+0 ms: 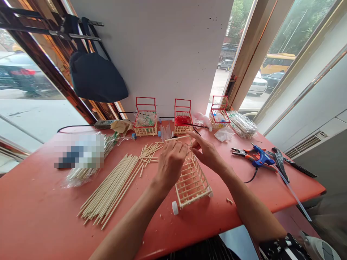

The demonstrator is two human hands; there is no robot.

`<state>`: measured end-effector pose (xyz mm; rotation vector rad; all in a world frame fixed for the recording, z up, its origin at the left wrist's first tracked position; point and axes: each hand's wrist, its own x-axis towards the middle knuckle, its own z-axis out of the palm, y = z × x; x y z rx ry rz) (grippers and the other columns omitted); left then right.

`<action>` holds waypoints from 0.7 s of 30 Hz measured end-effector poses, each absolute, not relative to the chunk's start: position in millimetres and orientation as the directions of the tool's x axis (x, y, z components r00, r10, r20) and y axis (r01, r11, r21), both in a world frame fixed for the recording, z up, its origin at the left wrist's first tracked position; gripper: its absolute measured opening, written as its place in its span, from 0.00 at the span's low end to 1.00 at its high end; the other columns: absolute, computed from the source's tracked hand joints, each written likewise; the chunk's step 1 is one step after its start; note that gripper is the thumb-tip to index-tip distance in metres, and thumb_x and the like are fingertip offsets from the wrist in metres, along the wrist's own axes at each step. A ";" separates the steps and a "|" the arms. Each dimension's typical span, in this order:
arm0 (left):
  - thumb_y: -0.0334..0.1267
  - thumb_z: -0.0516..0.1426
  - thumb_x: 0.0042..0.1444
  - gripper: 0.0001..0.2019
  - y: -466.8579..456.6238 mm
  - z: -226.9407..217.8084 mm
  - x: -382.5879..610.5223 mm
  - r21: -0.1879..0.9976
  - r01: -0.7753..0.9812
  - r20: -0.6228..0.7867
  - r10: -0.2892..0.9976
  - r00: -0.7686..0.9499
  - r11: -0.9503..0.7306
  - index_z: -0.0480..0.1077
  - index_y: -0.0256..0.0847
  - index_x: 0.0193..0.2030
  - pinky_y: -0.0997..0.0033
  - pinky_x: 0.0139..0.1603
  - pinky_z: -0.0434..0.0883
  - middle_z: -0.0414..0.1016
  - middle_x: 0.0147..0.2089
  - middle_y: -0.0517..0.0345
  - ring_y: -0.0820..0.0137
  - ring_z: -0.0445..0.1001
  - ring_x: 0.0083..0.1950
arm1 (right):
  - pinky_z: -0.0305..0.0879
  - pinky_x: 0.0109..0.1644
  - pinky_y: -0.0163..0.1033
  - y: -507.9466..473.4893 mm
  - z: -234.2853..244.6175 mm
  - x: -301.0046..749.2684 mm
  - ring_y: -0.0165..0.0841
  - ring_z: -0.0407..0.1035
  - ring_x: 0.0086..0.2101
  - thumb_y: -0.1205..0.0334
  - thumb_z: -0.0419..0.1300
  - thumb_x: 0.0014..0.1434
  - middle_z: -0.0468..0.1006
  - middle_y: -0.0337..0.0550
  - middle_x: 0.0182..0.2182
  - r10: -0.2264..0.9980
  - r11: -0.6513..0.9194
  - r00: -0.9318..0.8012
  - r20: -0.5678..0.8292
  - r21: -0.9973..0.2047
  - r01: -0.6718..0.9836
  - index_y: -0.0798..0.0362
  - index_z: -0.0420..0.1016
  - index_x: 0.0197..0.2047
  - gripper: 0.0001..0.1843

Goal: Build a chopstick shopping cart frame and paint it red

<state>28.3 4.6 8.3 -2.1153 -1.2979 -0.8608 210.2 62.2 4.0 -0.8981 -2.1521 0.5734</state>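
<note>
A small cart (pixel 192 180) of pale wooden sticks, with white wheels, stands on the red table in front of me. My left hand (pixel 173 157) is closed around the far left part of its raised handle frame, covering that corner. At the other end of the same frame, my right hand (pixel 204 148) has its thumb and bent fingers at the stick upright. Its fingertips are partly hidden. A bundle of long wooden sticks (pixel 110 189) lies left of my left hand, and shorter cut sticks (pixel 149 153) are scattered beyond it.
Red-handled stick carts (pixel 145 126) line the wall. On the right lie pliers (pixel 241 153), a blue hot glue gun (pixel 262 156) and dark tools. Bagged sticks (pixel 84 173) lie on the left. Above them hangs a dark bag (pixel 97 77). The table (pixel 51 213) ends at windows.
</note>
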 end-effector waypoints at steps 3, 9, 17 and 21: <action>0.24 0.58 0.64 0.08 3.8 9.6 28.1 -0.092 0.908 0.736 0.587 0.338 -0.408 0.78 0.36 0.38 0.60 0.42 0.71 0.81 0.37 0.49 0.57 0.74 0.41 | 0.69 0.45 0.39 60.9 5.3 209.9 0.31 0.71 0.33 0.73 0.56 0.62 0.76 0.35 0.33 0.754 0.642 -0.496 0.430 -0.642 0.419 0.47 0.60 0.75 0.38; 0.26 0.58 0.66 0.08 3.3 9.9 28.4 -0.094 0.908 0.745 0.576 0.336 -0.408 0.78 0.37 0.38 0.60 0.42 0.70 0.80 0.35 0.49 0.57 0.73 0.40 | 0.69 0.44 0.39 60.4 5.1 208.5 0.30 0.69 0.32 0.72 0.56 0.63 0.74 0.34 0.31 0.750 0.650 -0.488 0.447 -0.638 0.413 0.49 0.62 0.74 0.36; 0.25 0.58 0.65 0.08 5.0 8.6 28.2 -0.095 0.898 0.748 0.564 0.349 -0.429 0.79 0.35 0.41 0.60 0.42 0.70 0.81 0.36 0.49 0.57 0.73 0.40 | 0.69 0.45 0.39 60.3 5.3 207.8 0.31 0.70 0.33 0.72 0.56 0.63 0.76 0.35 0.32 0.748 0.652 -0.487 0.452 -0.637 0.410 0.48 0.63 0.73 0.35; 0.25 0.58 0.65 0.08 5.4 8.5 27.6 -0.094 0.892 0.755 0.552 0.354 -0.443 0.80 0.35 0.40 0.60 0.42 0.69 0.81 0.36 0.49 0.58 0.73 0.40 | 0.68 0.45 0.39 58.8 7.1 207.8 0.31 0.71 0.33 0.72 0.56 0.63 0.77 0.36 0.32 0.767 0.629 -0.478 0.427 -0.648 0.430 0.50 0.64 0.73 0.35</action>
